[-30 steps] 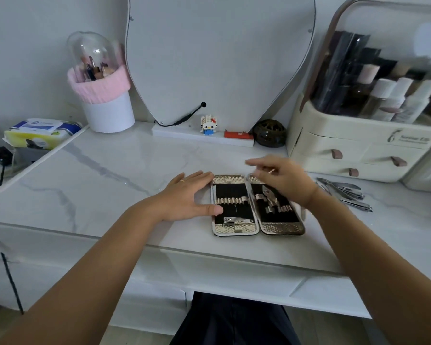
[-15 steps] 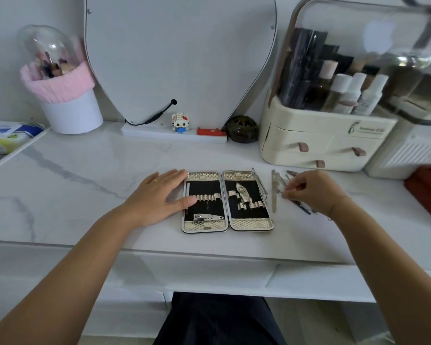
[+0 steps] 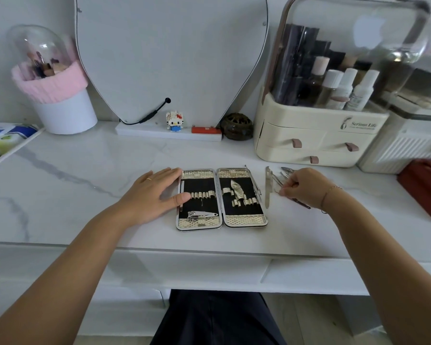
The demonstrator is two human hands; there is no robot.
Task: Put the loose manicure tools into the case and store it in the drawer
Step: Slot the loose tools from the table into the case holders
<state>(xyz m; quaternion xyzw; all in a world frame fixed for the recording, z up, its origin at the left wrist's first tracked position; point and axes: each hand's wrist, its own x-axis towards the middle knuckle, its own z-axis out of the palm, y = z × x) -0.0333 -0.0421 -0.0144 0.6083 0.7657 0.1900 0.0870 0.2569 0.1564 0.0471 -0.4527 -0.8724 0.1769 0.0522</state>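
Since a second ago, your right hand [image 3: 306, 188] has left the case's right half and moved out to the loose tools; your left hand [image 3: 149, 195] has not shifted.

1. Left hand: it lies flat, fingers straight, on the desk [image 3: 85, 183] against the case's left edge, with the thumb resting on the black lining. It steadies the case and holds nothing.
2. Case [image 3: 244, 219]: it lies open and flat near the desk's front edge. A clipper [image 3: 202, 215] sits at the bottom of the left half, and one tool appears seated in the right half. Most loops are empty.
3. File [image 3: 267, 188]: it lies loose on the desk, just beside the case's right edge.
4. Tools [image 3: 279, 179]: the remaining pieces lie bunched beside the file.
5. Right hand: its fingers curl down onto the tools. Whether they already pinch one cannot be told.
6. Drawers [image 3: 296, 143]: all appear closed, behind the tools.

Status: judge the task as early. You have still to seat the file and tools, close the case and store it.
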